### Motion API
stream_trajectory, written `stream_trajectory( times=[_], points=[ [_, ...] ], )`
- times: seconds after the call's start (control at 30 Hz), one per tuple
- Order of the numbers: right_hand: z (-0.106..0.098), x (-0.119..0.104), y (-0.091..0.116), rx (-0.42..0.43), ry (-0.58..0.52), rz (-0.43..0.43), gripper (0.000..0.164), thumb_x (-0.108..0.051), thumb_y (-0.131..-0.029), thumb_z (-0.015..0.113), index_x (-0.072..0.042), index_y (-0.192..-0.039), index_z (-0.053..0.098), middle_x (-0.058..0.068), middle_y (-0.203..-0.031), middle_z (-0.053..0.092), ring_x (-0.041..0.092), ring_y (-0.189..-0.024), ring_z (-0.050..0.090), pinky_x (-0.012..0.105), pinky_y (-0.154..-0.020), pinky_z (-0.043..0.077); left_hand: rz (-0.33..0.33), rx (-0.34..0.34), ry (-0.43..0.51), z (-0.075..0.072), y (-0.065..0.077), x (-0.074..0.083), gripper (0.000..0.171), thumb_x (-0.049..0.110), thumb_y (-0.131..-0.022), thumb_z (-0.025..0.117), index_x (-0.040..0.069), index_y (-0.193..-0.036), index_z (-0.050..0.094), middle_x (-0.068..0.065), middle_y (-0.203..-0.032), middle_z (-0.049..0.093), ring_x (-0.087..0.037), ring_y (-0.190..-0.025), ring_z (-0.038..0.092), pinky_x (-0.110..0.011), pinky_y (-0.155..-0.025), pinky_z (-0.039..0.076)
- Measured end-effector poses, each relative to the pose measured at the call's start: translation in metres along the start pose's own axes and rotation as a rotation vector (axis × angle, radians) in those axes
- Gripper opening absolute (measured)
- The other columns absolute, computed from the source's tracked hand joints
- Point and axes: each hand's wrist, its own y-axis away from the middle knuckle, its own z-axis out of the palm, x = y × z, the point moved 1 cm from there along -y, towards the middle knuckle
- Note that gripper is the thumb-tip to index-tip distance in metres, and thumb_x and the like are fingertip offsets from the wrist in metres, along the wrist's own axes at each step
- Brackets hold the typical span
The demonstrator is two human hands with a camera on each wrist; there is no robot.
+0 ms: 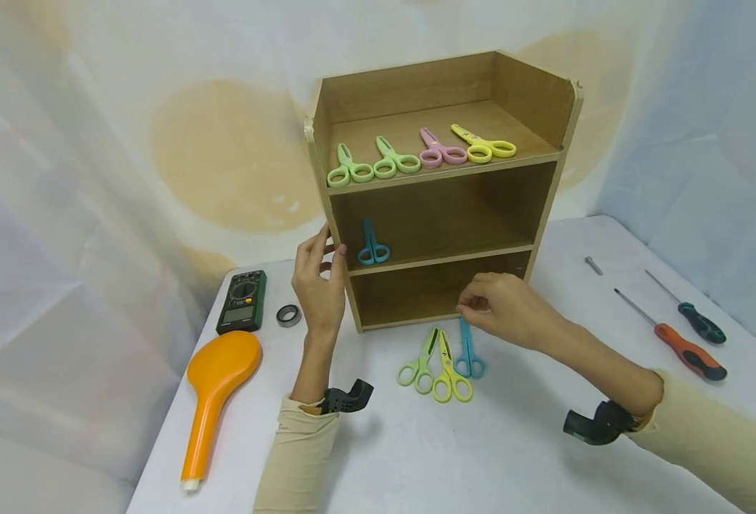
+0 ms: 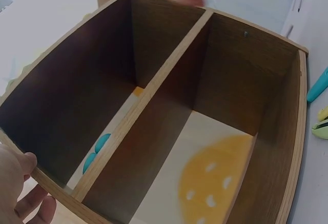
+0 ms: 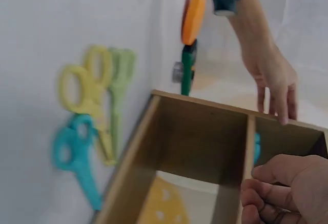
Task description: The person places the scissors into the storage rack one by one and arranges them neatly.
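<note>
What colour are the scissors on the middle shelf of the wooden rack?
The scissors are teal blue, clearest in the head view.

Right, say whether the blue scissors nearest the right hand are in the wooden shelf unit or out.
Out: in the head view, the blue scissors lie on the table, in front of the shelf unit.

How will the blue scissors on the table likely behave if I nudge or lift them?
The blue scissors look slim and plastic, so they're probably light and fairly stiff. Lying flat, they'd likely slide rather than roll when nudged.
</note>
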Motion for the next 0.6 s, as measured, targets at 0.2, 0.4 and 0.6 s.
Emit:
stream_trajectory(
  times=[0.2,0.4,0.6],
  points=[
    [0.025,0.02,0.032,-0.047,-0.018,0.052,0.004,-0.008,-0.084,0.077,-0.01,-0.087,0.077,-0.009,-0.078,0.062,0.011,-0.072,0.057,0.021,-0.06,0.052,-0.003,0.001,-0.01,0.001,0.0,-0.001,0.039,-0.007,-0.091,0.068,-0.008,-0.13,0.062,-0.021,-0.111,0.061,-0.034,-0.097,0.066,-0.036,-0.07,0.056],
    [0.053,0.039,0.054,-0.131,-0.047,0.169,0.004,-0.011,-0.086,0.076,-0.008,-0.087,0.075,-0.01,-0.074,0.06,0.01,-0.069,0.053,0.021,-0.057,0.049,-0.015,0.004,-0.026,0.002,0.002,-0.005,0.04,-0.006,-0.091,0.068,-0.006,-0.131,0.062,-0.019,-0.111,0.061,-0.033,-0.097,0.066,-0.033,-0.07,0.056],
    [0.069,0.049,0.063,-0.145,-0.059,0.198,0.004,-0.01,-0.085,0.075,-0.006,-0.084,0.075,-0.009,-0.074,0.058,0.007,-0.068,0.053,0.021,-0.057,0.05,-0.007,0.005,-0.014,0.002,0.002,-0.002,0.04,-0.008,-0.091,0.068,-0.009,-0.13,0.061,-0.021,-0.11,0.061,-0.035,-0.097,0.066,-0.035,-0.07,0.057]
  ],
)
